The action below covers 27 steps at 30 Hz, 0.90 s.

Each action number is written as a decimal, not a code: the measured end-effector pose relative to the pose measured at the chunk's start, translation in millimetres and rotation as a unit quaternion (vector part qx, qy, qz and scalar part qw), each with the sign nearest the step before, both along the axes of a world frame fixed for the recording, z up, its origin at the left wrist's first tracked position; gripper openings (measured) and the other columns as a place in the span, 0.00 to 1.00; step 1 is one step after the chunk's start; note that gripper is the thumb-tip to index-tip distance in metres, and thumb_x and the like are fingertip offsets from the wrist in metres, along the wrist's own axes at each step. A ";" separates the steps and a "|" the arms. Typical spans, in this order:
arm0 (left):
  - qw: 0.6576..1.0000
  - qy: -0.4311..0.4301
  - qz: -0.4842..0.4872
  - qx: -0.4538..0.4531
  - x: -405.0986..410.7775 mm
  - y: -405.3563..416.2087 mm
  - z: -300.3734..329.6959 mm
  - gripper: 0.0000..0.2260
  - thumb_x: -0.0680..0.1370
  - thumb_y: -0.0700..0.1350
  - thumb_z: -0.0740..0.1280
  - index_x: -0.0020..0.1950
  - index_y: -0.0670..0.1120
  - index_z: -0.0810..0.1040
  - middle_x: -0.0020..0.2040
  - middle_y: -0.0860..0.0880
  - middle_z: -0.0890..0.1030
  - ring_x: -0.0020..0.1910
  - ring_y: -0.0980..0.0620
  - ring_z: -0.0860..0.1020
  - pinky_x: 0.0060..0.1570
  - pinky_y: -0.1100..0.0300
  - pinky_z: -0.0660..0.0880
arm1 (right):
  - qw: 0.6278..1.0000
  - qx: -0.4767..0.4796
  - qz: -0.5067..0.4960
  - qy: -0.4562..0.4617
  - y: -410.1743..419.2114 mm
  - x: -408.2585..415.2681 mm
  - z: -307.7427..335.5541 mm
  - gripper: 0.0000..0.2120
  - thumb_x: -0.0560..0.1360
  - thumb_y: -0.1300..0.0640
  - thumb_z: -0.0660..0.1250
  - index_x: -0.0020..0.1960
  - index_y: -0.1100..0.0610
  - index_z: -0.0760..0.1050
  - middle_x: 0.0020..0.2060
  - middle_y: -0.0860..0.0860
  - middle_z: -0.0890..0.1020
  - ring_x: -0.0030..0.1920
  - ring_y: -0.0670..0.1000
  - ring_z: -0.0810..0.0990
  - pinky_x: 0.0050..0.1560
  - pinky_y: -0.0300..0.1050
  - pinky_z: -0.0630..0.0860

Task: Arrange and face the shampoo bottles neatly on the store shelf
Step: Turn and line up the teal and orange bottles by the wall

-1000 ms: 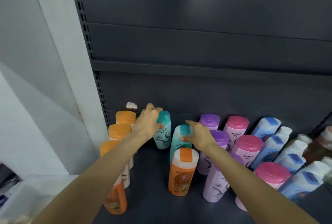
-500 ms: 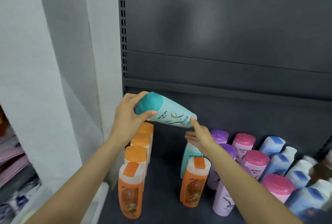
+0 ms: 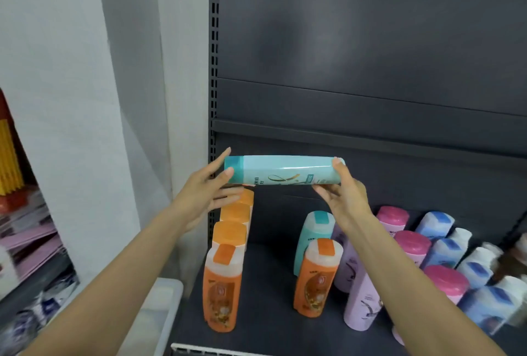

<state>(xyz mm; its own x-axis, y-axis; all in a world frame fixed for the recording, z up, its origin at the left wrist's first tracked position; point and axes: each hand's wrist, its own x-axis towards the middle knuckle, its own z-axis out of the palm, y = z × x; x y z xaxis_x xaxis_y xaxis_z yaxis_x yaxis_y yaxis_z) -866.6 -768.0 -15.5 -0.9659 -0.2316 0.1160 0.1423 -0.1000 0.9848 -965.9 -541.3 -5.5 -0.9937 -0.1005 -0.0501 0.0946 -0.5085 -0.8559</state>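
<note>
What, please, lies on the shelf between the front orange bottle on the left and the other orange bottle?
Nothing: the head view shows bare dark shelf between the left orange bottle and the other orange bottle.

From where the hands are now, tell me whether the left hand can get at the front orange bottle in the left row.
Probably yes: the left hand only touches the teal bottle and nothing blocks the orange bottle.

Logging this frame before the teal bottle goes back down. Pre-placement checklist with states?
1. Teal bottle supported at both ends: ok, left hand at the cap, right hand at the base.
2. Bottle upright: not ok, it lies horizontal in the air.
3. Label faces the viewer: cannot tell, print shows only along the lower edge.
4. Free spot on the shelf: ok, a gap lies between the orange bottles and the standing teal bottle.
5. Neighbours upright: ok.
</note>
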 end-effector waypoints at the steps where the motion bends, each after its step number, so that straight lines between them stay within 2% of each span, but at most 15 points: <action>1: 0.999 -0.011 -0.008 0.034 -0.6 0.6 0.1 0.22 0.77 0.47 0.63 0.71 0.61 0.66 0.61 0.48 0.74 0.53 0.46 0.82 0.52 0.52 0.80 | 1.000 -0.003 -0.009 0.007 1.6 0.1 0.5 0.09 0.76 0.56 0.66 0.51 0.62 0.74 0.50 0.60 0.80 0.50 0.54 0.82 0.47 0.46 0.82; 4: 0.996 -0.032 -0.027 0.079 -2.4 2.4 -4.7 0.25 0.73 0.51 0.65 0.70 0.54 0.68 0.63 0.45 0.74 0.55 0.44 0.81 0.51 0.54 0.80 | 0.999 -0.024 0.003 0.030 6.0 1.8 1.6 0.10 0.77 0.60 0.65 0.55 0.64 0.74 0.54 0.61 0.80 0.54 0.55 0.81 0.50 0.46 0.81; 7: 0.993 -0.057 -0.003 0.100 -3.0 3.9 -12.8 0.26 0.74 0.45 0.67 0.71 0.46 0.67 0.56 0.44 0.78 0.54 0.47 0.81 0.48 0.55 0.81 | 0.997 -0.040 0.036 0.048 10.2 4.4 2.4 0.12 0.77 0.63 0.62 0.59 0.68 0.73 0.55 0.61 0.80 0.56 0.56 0.80 0.50 0.44 0.81; 9: 0.994 -0.060 0.005 0.095 -3.0 2.7 -16.9 0.22 0.74 0.42 0.68 0.68 0.43 0.70 0.53 0.45 0.80 0.52 0.49 0.80 0.46 0.56 0.81 | 0.995 -0.038 0.061 0.062 13.3 6.1 0.3 0.10 0.78 0.64 0.60 0.58 0.65 0.73 0.55 0.60 0.80 0.56 0.54 0.80 0.49 0.42 0.81; 11: 0.995 -0.050 0.012 0.080 -2.4 -0.7 -21.3 0.20 0.74 0.39 0.68 0.65 0.46 0.73 0.53 0.45 0.81 0.52 0.50 0.81 0.47 0.55 0.81 | 0.993 -0.022 0.081 0.078 15.7 7.8 -3.4 0.10 0.78 0.65 0.60 0.57 0.62 0.75 0.54 0.58 0.81 0.55 0.52 0.81 0.49 0.40 0.80; 14: 0.998 -0.035 0.020 0.056 -0.8 -6.1 -25.5 0.23 0.71 0.40 0.70 0.65 0.52 0.73 0.58 0.46 0.79 0.56 0.47 0.79 0.52 0.51 0.80 | 0.990 0.002 0.103 0.096 16.9 9.2 -7.7 0.13 0.78 0.66 0.58 0.61 0.61 0.75 0.53 0.56 0.82 0.56 0.51 0.81 0.52 0.39 0.79; 19: 0.999 0.002 0.028 0.046 -0.1 -7.2 -30.8 0.27 0.72 0.35 0.69 0.65 0.57 0.72 0.61 0.52 0.76 0.58 0.46 0.78 0.46 0.54 0.81 | 0.989 0.002 0.099 0.106 12.9 9.6 -9.4 0.16 0.78 0.67 0.59 0.65 0.61 0.72 0.57 0.57 0.80 0.57 0.51 0.80 0.53 0.40 0.79; 24: 0.997 0.012 0.059 0.054 -5.5 -5.3 -30.4 0.26 0.74 0.38 0.69 0.69 0.54 0.69 0.63 0.50 0.75 0.58 0.47 0.77 0.51 0.52 0.79 | 0.997 0.021 0.044 0.063 9.9 6.7 -10.9 0.14 0.76 0.62 0.65 0.60 0.65 0.74 0.54 0.58 0.82 0.56 0.54 0.81 0.51 0.41 0.81; 27: 0.998 0.027 0.043 -0.049 -6.4 -6.3 -29.1 0.29 0.73 0.41 0.71 0.72 0.54 0.66 0.62 0.56 0.74 0.60 0.55 0.73 0.57 0.57 0.76 | 0.999 0.042 -0.002 0.008 9.6 4.5 -16.4 0.12 0.75 0.58 0.68 0.55 0.65 0.76 0.52 0.59 0.82 0.52 0.54 0.83 0.48 0.42 0.81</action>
<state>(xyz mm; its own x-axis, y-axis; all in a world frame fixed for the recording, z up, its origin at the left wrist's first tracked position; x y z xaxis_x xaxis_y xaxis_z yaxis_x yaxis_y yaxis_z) -873.1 -774.2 -44.6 -0.9348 -0.2979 0.1934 0.1993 0.0107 0.9799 -961.4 -531.7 -21.9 -0.9948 -0.0931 -0.0420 0.0786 -0.4349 -0.8970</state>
